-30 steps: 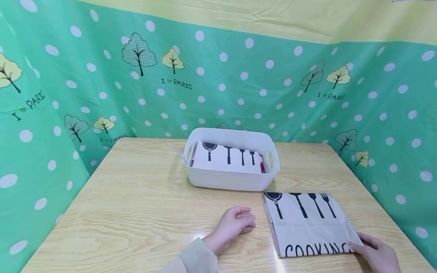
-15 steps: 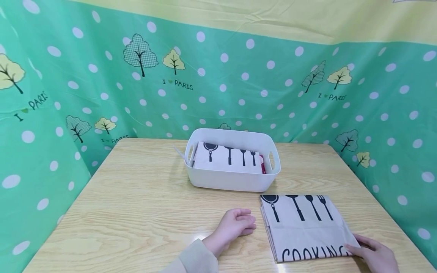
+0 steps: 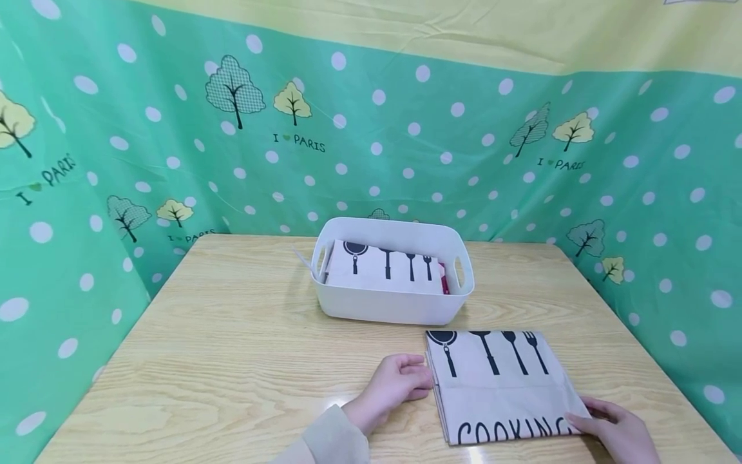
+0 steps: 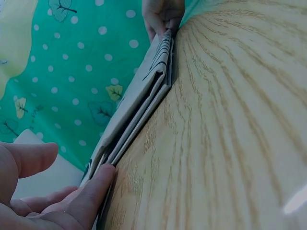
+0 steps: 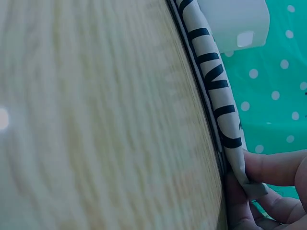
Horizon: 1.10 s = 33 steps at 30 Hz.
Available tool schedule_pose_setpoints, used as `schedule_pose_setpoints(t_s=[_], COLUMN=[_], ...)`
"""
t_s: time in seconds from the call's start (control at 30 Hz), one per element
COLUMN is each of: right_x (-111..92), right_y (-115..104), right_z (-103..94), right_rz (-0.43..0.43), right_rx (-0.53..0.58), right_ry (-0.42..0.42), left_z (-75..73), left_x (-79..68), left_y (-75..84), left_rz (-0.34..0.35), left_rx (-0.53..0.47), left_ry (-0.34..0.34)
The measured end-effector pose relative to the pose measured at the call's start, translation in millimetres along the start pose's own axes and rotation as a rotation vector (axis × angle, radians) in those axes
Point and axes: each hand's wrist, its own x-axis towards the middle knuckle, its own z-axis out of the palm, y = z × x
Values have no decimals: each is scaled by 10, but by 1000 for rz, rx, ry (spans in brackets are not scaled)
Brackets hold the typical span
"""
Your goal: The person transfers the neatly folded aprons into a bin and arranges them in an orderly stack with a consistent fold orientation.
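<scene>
A folded pale cloth [image 3: 504, 386] printed with black kitchen utensils and the word COOKING lies flat on the table's right half. My right hand [image 3: 617, 428] pinches its near right corner, thumb on top; the right wrist view shows the fingers [image 5: 237, 201] under the layers. At the cloth's left edge rests my left hand [image 3: 397, 383], its thumb apart from its loosely bent fingers. In the left wrist view one fingertip [image 4: 105, 172] touches the stacked folds. Behind, a white plastic basket [image 3: 388, 306] holds another cloth [image 3: 385, 270] with the same print.
The wooden table [image 3: 232, 361] carries both the basket and the cloth. A red item [image 3: 444, 278] shows at the basket's right inside, and a thin white strip [image 3: 303, 259] sticks out on its left. A green dotted curtain [image 3: 371, 142] surrounds the table.
The folded cloth has slid left across the table with my right hand on its corner, and its left edge now meets my left hand. The left hand has stayed nearly still.
</scene>
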Motion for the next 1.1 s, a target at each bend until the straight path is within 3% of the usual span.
schedule_pose_setpoints(t_s=[0.2,0.47,0.67,0.87,1.1], right_x=[24,-54,-117,-125,-118], right_y=[-26,-178,-268,-303,-333], right_z=[18,-27,-75,-74,-23], right_rz=[-11,-71,-94,-87,-117], right_rx=[-16,-80,-34,-7,-66], right_ry=[-38,-159,-231,-256,-252], left_z=[-15,-38,-24,-40,-74], left_x=[22,4,12,14,20], left_y=[11,55,69,66,62], left_rz=[-7,-13,-29,-34,-17], left_rx=[-1,-32,-37,-26,29], left_ry=[17,37,37,58,76])
